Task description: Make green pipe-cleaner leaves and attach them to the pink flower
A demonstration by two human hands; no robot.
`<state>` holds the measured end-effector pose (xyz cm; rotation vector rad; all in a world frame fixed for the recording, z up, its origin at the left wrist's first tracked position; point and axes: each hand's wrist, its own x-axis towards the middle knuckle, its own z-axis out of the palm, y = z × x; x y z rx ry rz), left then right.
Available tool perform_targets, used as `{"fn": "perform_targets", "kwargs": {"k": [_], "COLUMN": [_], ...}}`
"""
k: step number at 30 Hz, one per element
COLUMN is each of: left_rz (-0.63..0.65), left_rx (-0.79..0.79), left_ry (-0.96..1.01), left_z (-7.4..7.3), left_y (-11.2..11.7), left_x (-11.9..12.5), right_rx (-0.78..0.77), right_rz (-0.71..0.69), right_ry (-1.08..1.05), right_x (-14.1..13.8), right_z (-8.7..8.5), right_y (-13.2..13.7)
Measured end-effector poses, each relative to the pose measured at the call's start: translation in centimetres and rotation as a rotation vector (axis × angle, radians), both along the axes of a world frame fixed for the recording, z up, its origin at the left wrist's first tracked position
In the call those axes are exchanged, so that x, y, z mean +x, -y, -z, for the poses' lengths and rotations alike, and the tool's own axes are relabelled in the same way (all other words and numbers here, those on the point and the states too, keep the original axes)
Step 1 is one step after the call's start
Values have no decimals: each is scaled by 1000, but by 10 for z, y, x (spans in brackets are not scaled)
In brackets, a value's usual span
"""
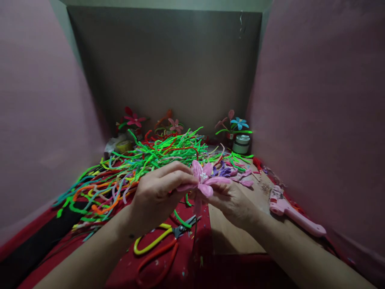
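A pink pipe-cleaner flower (202, 176) with pale beaded stamens at its centre is held up between my two hands. From the left, my left hand (164, 184) pinches a petal near the centre, its fingers closed. My right hand (230, 196) is closed on the flower's right underside, its fingertips partly hidden behind the petals. A thin stem hangs down below the flower. Under my hands lie scissor-like pliers (180, 230) with one yellow and one red handle, their jaws pointing right.
A heap of green pipe cleaners (168, 148) spreads behind and left, mixed with orange and teal ones. A pink glue gun (296, 214) rests at right on a tan board (234, 237). Finished flowers (240, 123) and a white jar (241, 143) stand at the back. Pink walls rise on both sides.
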<state>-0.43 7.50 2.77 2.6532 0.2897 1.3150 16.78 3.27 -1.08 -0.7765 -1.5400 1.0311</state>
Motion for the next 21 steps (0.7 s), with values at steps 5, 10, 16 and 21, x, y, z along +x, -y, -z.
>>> {"fn": "perform_targets", "kwargs": {"k": [5, 10, 16, 21], "left_rz": [34, -67, -208, -224], "left_rx": [325, 137, 378, 580], "left_ry": [-54, -53, -41, -49], "left_z": [4, -4, -7, 3], "left_y": [-5, -4, 18, 20], "left_x": [-6, -4, 3, 7], "right_rx": [-4, 44, 212, 230], "right_rz": [-43, 6, 219, 260], "right_ry": [-9, 90, 288, 309], "right_x": [1, 3, 1, 1], "right_z": [2, -6, -13, -11], "right_y": [-2, 2, 10, 12]}}
